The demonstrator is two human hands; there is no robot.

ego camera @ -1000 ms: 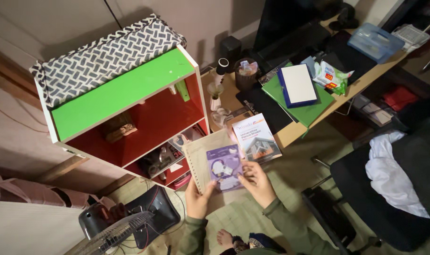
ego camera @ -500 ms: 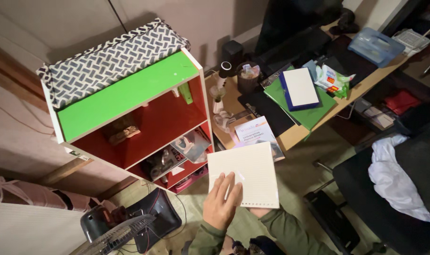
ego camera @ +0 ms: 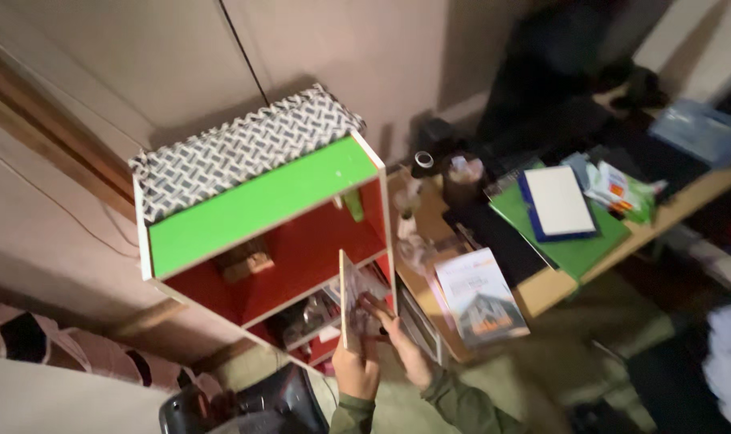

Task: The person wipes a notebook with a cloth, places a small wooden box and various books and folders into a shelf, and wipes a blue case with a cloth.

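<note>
I have the notepad (ego camera: 348, 299) turned on edge, nearly upright, right at the open front of the small shelf unit (ego camera: 257, 201), level with its lower red compartment. My left hand (ego camera: 356, 371) is the grip that matters: it clasps the pad's bottom edge from below. My right hand (ego camera: 401, 345) lies against the pad's right face with fingers spread; it steadies rather than clamps, and whether it closes on anything I cannot tell through the blur.

To do this well, I judge the pad should stay vertical and parallel to the shelf's right wall, so it clears the small items already lying in the lower compartment. I would guide it with the flat right hand and keep the left low on the edge.

The pad looks thin and pale, with a purple card or leaflet against its right side. A booklet (ego camera: 480, 296) with a house picture lies to the right on the worktop (ego camera: 542, 285), apart from my hands.
</note>
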